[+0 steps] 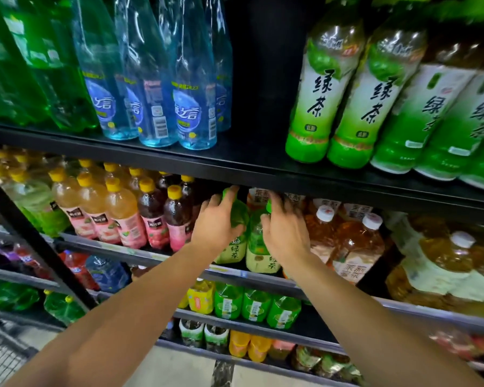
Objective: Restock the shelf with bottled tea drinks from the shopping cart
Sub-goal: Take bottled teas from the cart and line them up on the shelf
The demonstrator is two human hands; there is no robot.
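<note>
Spanning the view: shelf (263, 169), black, stocked with drinks on several tiers
Upper tier: large green tea bottles (316, 107), upright, at right
Left grip (215, 222): fingers curled round left tea bottle (239, 216), on middle tier
Right grip (284, 233): fingers wrapped on right tea bottle (256, 238), just beside the first
Cart (0, 356): wire mesh seen lower left

Green-capped tea bottles (259, 247) wear green-and-cream labels; left of them, yellow-capped bottles (123, 210) wear pink labels; the shelf (263, 166) above is black.
</note>
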